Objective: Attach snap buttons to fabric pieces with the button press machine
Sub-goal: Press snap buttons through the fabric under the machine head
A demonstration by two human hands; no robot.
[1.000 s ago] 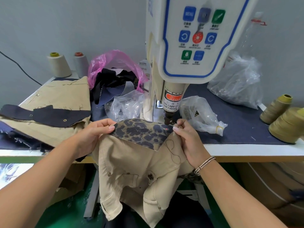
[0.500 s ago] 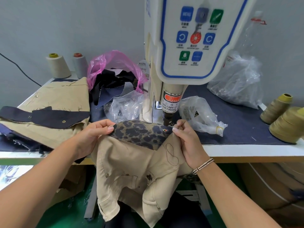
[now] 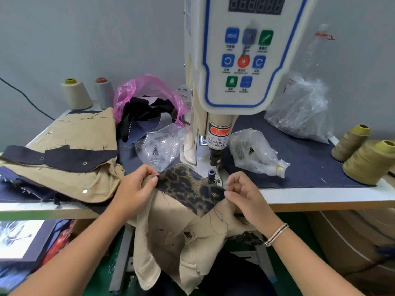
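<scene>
Just left of centre frame, our left hand [image 3: 133, 189] pinches the near-left edge of the leopard-print fabric flap on the beige garment [image 3: 188, 185]. The flap's long axis runs from there toward the right hand [image 3: 245, 194], which pinches its other end. That end's brass snap [image 3: 214, 194] lies just below the button press machine's small dark lower die post [image 3: 211, 173], nearer our right hand.

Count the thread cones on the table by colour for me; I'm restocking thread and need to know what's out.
Cream cone, yellow-topped: 1
Grey cone, orange-topped: 1
Olive-tan cones, one and another: 2
Total: 4
</scene>
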